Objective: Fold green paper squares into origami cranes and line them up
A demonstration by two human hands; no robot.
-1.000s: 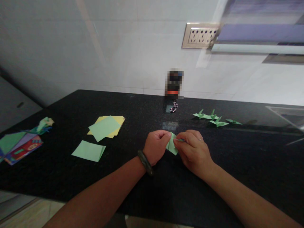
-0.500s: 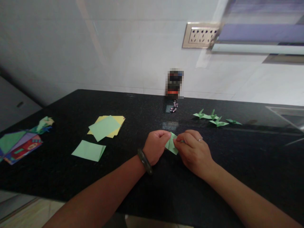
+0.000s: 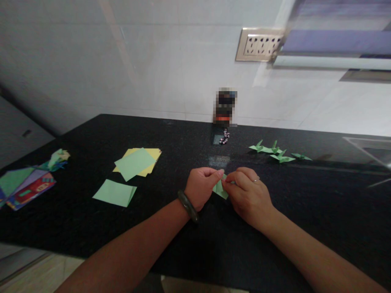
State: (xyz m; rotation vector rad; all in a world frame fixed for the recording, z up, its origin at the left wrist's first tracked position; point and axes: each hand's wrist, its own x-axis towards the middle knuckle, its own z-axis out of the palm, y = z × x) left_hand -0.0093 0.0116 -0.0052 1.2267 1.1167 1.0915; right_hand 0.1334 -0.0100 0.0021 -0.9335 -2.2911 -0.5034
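Between my two hands is a small piece of folded green origami paper, partly covered by my fingers. My left hand, below a dark bangle on the wrist, pinches its upper left side between thumb and bent fingers. My right hand, with a ring on one finger, grips the paper's right side, thumb and forefinger pressed together. The fingertips of both hands almost meet at the top of the fold. A folded sheet of light green paper lies to the left of my hands.
A stack of yellow and green paper squares lies behind the folded sheet. Several green paper cranes stand at the right. Colourful paper packets lie far left. A blurred-out object leans on the wall, a beaded strand before it.
My left thumb has shifted slightly right along the top of the folded paper, closer to my right fingers. Less of the paper's upper tip shows. Otherwise the scene is the same.
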